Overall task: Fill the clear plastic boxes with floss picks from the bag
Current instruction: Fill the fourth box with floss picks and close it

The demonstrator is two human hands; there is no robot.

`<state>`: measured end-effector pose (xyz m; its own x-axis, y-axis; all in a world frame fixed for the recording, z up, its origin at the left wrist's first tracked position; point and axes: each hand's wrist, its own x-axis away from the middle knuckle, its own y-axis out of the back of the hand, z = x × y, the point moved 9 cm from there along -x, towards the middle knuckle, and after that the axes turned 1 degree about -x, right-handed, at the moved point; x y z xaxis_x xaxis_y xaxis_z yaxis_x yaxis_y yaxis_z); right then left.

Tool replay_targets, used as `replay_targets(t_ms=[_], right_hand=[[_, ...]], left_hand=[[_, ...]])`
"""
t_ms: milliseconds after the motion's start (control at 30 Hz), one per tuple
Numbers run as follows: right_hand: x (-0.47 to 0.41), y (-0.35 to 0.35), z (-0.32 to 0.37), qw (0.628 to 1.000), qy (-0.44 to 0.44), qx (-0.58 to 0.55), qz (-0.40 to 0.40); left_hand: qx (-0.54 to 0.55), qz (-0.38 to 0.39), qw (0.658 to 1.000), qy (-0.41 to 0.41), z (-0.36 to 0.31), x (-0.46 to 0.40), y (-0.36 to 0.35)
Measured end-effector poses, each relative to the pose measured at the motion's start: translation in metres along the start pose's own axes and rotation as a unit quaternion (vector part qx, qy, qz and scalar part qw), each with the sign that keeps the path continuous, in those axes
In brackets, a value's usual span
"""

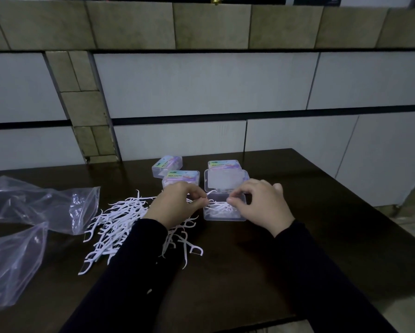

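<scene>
An open clear plastic box (225, 216) sits mid-table with its lid (225, 180) tipped up behind it and some white floss picks inside. My left hand (175, 204) pinches a few floss picks at the box's left rim. Over the box's right side, my right hand (259, 203) hovers with fingers curled, fingertips at the picks; whether it holds any is unclear. A loose pile of white floss picks (120, 224) lies on the table left of the box, partly under my left forearm. The clear plastic bag (40, 205) lies crumpled at the far left.
Three closed clear boxes with colourful labels stand behind the open one: one (167, 165), a second (180, 179) and a third (223, 164). A second clear bag (11, 265) lies at the front left. The dark table (297, 200) ends at a tiled wall; its right edge drops to the floor.
</scene>
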<state>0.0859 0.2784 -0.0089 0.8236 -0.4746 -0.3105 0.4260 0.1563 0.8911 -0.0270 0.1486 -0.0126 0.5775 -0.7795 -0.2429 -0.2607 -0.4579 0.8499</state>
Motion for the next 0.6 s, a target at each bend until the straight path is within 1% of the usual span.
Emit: replay_targets(t_ms=[133, 267, 400, 500, 600], right_hand=[[0.002, 0.006, -0.007, 0.999, -0.026, -0.013, -0.024], [0.004, 0.001, -0.011, 0.999, -0.037, 0.019, 0.009], [0.006, 0.001, -0.019, 0.999, -0.048, -0.011, 0.023], [0.006, -0.001, -0.02, 0.997, -0.053, -0.04, 0.03], [0.008, -0.003, -0.016, 0.997, -0.044, -0.047, 0.047]], left_hand=[[-0.017, -0.026, 0.999, -0.014, -0.006, 0.0, -0.003], [-0.017, -0.022, 0.999, -0.026, -0.012, -0.001, -0.006], [-0.006, -0.028, 1.0, 0.0, -0.008, -0.003, -0.006], [-0.009, -0.05, 0.998, 0.028, -0.002, -0.003, -0.003], [-0.007, -0.064, 0.997, 0.031, 0.0, -0.003, 0.001]])
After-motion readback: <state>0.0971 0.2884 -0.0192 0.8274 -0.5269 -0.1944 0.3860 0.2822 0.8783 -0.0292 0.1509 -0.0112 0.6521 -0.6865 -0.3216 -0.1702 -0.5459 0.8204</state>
